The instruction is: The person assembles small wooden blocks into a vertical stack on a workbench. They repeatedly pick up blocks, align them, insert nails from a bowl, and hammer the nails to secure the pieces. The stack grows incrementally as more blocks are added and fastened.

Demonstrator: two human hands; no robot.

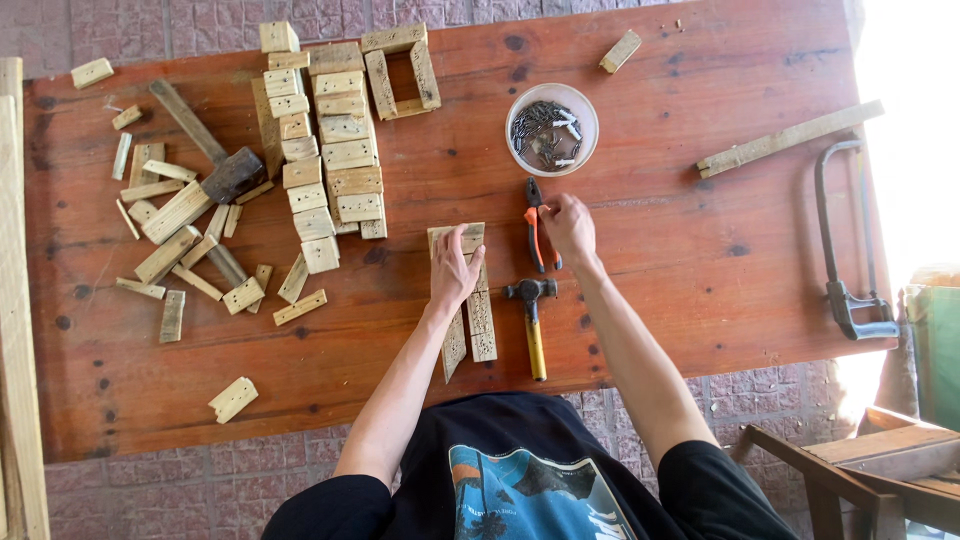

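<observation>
- Far left on the wooden table [700,270]: scattered wood offcuts [180,235] around a heavy mallet [232,175].
- Left hand [455,270] lies flat, fingers spread, pressing a small wooden frame [470,320] near the table's near edge.
- A claw hammer [533,320] lies just right of the frame.
- Right hand [568,225] closes on orange-handled pliers [540,230].
- Farther off, a bowl of nails [552,128].

An outdoor woodworking spot is showing here: a reddish plank workbench [700,250] is standing on brick paving [150,490], sunlight is glaring in at the right, cut wood blocks [325,150] are lying far left, and a hacksaw [845,240], hammer [533,315] and bowl of nails [552,128] are sitting around.
</observation>
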